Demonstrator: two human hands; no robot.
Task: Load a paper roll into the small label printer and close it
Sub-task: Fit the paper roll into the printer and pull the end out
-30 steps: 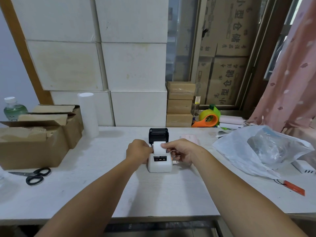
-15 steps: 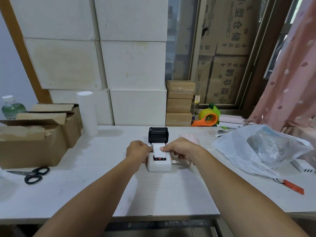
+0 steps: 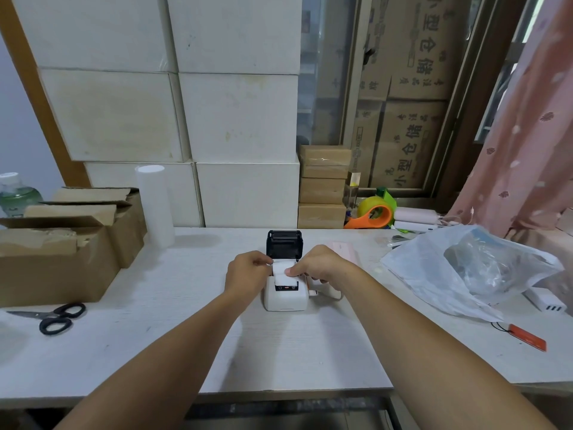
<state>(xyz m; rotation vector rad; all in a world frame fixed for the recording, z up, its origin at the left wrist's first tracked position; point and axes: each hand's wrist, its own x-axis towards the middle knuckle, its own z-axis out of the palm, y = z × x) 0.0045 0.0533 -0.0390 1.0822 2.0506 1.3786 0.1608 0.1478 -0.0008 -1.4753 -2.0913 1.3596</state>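
**Roll going in, lid not shut yet**

The paper roll point(image 3: 282, 269) is pinched from both sides: the left hand point(image 3: 245, 272) is curled against its left end, the right hand point(image 3: 319, 264) is closed on its right end, with a fingertip point(image 3: 289, 270) pressed onto the paper's front face. So both sets of fingers are clamped on the roll, which is sat in the open bay of the label printer point(image 3: 286, 293), right at mid-worktop point(image 3: 155, 336). The black lid point(image 3: 284, 243) is stood up behind the hands.

Seating looks like the step in hand. Next, presumably, the loose end has to be left sticking out over the front edge, then the lid gets swung down until it catches.

Materials-wise: the roll is matte white and soft-edged, the printer body is smooth glossy white plastic with rounded corners, the lid is ribbed dark plastic. A crinkly plastic bag point(image 3: 465, 268) is seen to the right, scissors point(image 3: 52, 318) to the left.
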